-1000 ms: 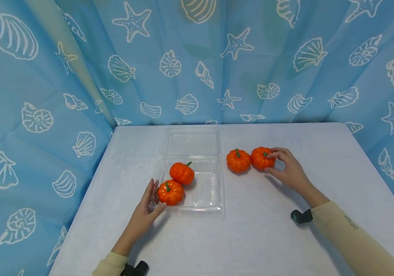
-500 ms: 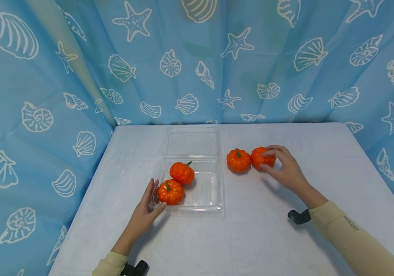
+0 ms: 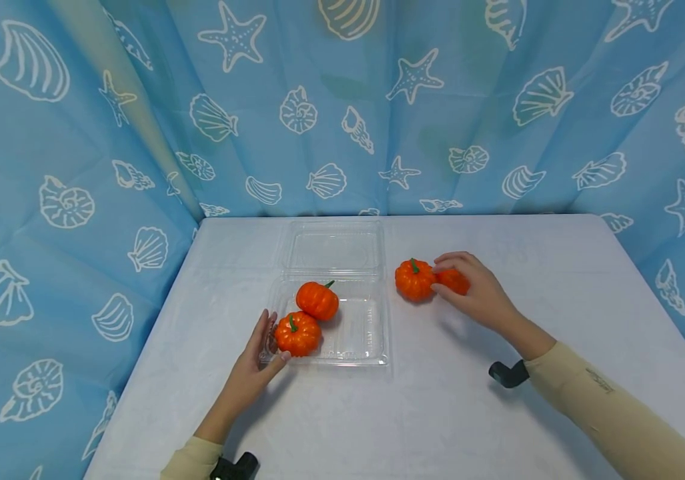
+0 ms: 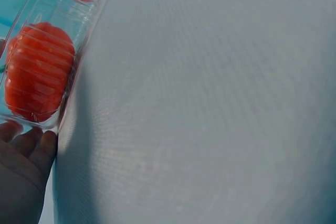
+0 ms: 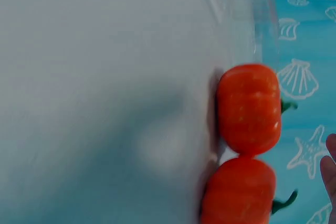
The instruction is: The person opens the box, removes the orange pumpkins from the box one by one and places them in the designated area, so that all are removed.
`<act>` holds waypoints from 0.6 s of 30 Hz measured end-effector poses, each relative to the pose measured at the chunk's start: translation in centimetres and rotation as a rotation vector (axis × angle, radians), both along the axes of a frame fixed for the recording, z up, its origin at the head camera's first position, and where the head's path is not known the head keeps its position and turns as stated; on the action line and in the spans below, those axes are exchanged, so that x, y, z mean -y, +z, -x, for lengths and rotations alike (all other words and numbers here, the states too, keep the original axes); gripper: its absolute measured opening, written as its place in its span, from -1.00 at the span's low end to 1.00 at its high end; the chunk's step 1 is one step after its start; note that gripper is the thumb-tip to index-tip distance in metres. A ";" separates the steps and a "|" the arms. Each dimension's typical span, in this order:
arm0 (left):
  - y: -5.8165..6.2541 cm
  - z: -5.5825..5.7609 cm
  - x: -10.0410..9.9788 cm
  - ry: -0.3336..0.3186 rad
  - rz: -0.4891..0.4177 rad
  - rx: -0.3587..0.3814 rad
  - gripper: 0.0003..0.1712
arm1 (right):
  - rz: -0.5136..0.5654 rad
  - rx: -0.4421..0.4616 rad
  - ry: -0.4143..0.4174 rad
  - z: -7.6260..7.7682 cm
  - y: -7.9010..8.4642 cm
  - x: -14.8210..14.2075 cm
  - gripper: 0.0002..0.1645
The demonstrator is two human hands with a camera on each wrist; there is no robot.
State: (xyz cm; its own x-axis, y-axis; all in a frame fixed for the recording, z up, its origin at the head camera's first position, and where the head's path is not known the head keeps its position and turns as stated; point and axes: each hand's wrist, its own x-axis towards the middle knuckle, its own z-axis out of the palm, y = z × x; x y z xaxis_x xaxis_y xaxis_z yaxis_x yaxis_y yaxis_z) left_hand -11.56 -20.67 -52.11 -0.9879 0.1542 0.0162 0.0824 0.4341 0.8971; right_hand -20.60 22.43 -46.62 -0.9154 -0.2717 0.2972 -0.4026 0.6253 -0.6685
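Head view: resting spread left hand (image 3: 253, 375) against clear container (image 3: 351, 333), hovering spread right hand (image 3: 477, 291) by pumpkins (image 3: 414, 281) right of it, seemingly lining up, likely needing a pinch.

No word or number can be read with certainty. A short line of small, dark print (image 3: 600, 381) stands on the beige right sleeve (image 3: 630, 413), near the cuff, slanting down along the forearm; it looks like lettering, but it is too small and blurred in the head view to spell out. The clear plastic box (image 3: 348, 357) bears a row of small marks (image 3: 369, 333) toward its right side, and whether these are letters or just ridges cannot be told.
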 end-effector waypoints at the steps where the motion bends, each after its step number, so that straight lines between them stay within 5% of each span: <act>1: 0.0 0.0 0.0 -0.001 0.001 0.001 0.05 | 0.003 -0.003 0.014 0.1 0.1 0.3 -0.65; 18: 0.2 0.0 0.0 -0.014 -0.010 -0.008 0.05 | -0.007 0.079 0.177 1.2 1.4 6.4 -0.63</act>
State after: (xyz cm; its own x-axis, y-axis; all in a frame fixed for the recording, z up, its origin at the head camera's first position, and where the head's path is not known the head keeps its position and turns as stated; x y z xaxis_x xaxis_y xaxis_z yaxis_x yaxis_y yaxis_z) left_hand -11.53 -20.70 -51.94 -0.9855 0.1678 0.0257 0.0956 0.4235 0.9008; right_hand -21.75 15.98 -45.21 -0.8734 -0.4327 0.2235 -0.4532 0.5542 -0.6981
